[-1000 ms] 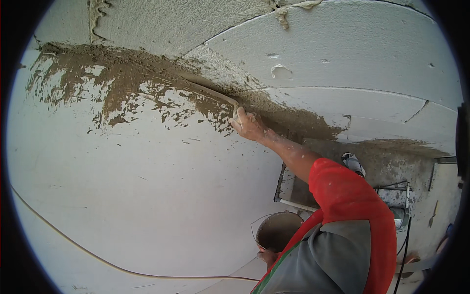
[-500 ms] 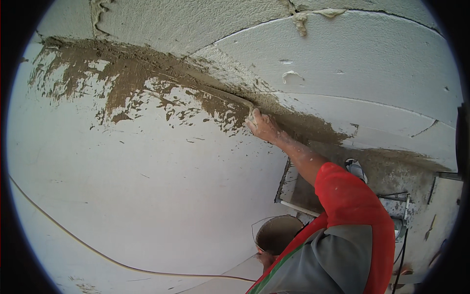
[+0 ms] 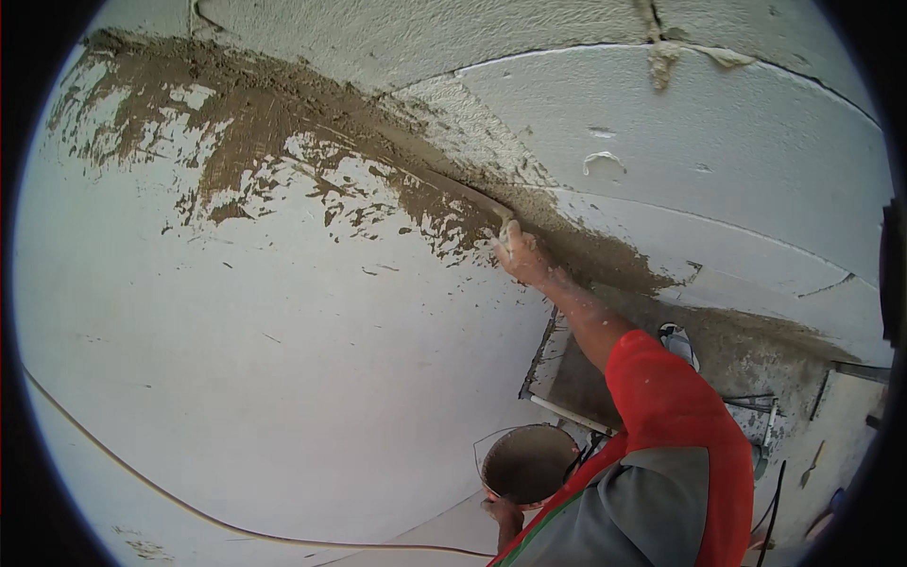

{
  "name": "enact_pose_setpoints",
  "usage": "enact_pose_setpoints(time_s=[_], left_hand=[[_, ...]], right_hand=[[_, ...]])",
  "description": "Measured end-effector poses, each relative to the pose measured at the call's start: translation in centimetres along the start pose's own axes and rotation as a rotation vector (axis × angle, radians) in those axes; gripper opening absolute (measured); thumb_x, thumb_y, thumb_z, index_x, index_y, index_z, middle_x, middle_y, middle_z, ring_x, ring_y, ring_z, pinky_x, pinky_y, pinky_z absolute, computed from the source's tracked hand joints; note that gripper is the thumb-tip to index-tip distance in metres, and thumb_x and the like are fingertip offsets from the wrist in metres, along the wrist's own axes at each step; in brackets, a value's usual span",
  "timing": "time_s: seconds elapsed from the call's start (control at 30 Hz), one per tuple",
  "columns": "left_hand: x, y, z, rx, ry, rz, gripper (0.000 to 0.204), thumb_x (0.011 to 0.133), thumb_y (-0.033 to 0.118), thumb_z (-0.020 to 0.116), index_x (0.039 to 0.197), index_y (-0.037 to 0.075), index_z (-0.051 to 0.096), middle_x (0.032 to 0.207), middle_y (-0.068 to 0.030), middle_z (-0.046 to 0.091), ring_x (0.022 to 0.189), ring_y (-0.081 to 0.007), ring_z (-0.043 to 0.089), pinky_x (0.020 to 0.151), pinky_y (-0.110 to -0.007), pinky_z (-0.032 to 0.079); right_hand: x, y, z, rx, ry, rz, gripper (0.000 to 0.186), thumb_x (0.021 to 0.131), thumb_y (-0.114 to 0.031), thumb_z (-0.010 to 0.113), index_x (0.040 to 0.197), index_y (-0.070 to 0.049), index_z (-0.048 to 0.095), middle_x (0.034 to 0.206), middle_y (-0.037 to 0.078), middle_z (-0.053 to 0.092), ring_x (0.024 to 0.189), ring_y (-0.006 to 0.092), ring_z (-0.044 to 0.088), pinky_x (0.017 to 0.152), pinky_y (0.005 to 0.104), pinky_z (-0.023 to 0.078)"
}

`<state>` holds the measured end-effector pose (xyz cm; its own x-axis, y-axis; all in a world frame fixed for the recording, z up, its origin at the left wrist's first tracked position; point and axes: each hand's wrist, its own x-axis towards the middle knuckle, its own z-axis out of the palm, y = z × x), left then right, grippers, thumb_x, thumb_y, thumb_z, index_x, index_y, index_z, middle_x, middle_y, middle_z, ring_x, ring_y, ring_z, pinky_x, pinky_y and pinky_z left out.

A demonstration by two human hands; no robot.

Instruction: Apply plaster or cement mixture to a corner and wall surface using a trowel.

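Observation:
Brown wet mortar is smeared along the joint where the smooth white surface meets the rough pale block wall. My right hand is closed round the handle of a trowel, whose long blade shows edge-on and lies in the mortar along that joint. Close to my body, my left hand grips the lower side of a bucket with a thin wire handle. The bucket looks brown inside; how full it is cannot be told. Part of its rim is hidden by my clothing.
A tan hose curves across the lower left. Below my outstretched arm lies a dirty grey floor with a pale bar at its edge. My shoe shows there. Tools and a black cable lie at the lower right.
The view has shifted a little. My right hand and the trowel have slid slightly right and down along the joint. The bucket stays in my left hand, with more of its opening showing.

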<state>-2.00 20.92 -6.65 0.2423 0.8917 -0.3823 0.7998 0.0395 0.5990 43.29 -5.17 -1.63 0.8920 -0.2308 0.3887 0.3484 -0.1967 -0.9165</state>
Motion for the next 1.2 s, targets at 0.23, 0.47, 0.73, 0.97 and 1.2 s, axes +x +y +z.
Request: enact_pose_setpoints(time_s=[0.23,0.47,0.73,0.97,1.2], left_hand=[[3.8,-4.2,1.4,-0.172,-0.074,-0.036,0.041,0.08,0.003,0.059,0.109,0.001,0.031,0.11,-0.0166,0.048,0.095,-0.0281,0.057,0.072,-0.043,0.054],[6.5,-8.1,5.4,-0.075,-0.027,-0.162,0.067,0.075,-0.004,0.046,0.137,0.009,0.027,0.128,-0.0185,0.04,0.112,-0.033,0.049,0.084,-0.049,0.049],[10.1,-14.0,5.8,-0.167,-0.134,-0.42,0.059,0.08,0.004,0.049,0.135,0.008,0.029,0.125,-0.0201,0.041,0.112,-0.0352,0.049,0.082,-0.051,0.049],[11.2,-13.9,5.8,-0.09,-0.172,-0.481,0.057,0.08,0.007,0.048,0.134,0.009,0.03,0.125,-0.0191,0.041,0.112,-0.0348,0.048,0.081,-0.051,0.048],[13.0,-14.6,1.9,0.031,-0.245,-0.557,0.056,0.081,0.01,0.048,0.134,0.01,0.03,0.125,-0.018,0.041,0.112,-0.0343,0.048,0.081,-0.051,0.048]], right_hand=[[-5.1,1.3,0.3,0.028,0.036,-0.013,0.029,0.083,-0.019,0.064,0.096,0.001,0.047,0.066,0.014,0.056,0.06,0.034,0.059,0.053,0.0406,0.046],[-5.0,5.9,2.6,-0.235,-0.056,-0.2,0.029,0.081,-0.015,0.066,0.1,0.0,0.051,0.071,0.016,0.057,0.059,0.0327,0.058,0.054,0.0396,0.047],[-8.4,7.0,1.7,-0.306,0.04,-0.238,0.033,0.082,-0.011,0.064,0.107,0.004,0.05,0.079,0.017,0.058,0.064,0.0314,0.059,0.052,0.0398,0.046],[-8.2,7.1,4.3,-0.138,-0.041,-0.14,0.029,0.082,-0.014,0.065,0.093,0.003,0.045,0.068,0.015,0.058,0.058,0.0362,0.059,0.051,0.0398,0.046],[-6.7,10.2,1.9,-0.365,0.043,-0.068,0.022,0.086,-0.009,0.059,0.094,0.006,0.045,0.07,0.013,0.055,0.057,0.0249,0.055,0.052,0.0342,0.043]])
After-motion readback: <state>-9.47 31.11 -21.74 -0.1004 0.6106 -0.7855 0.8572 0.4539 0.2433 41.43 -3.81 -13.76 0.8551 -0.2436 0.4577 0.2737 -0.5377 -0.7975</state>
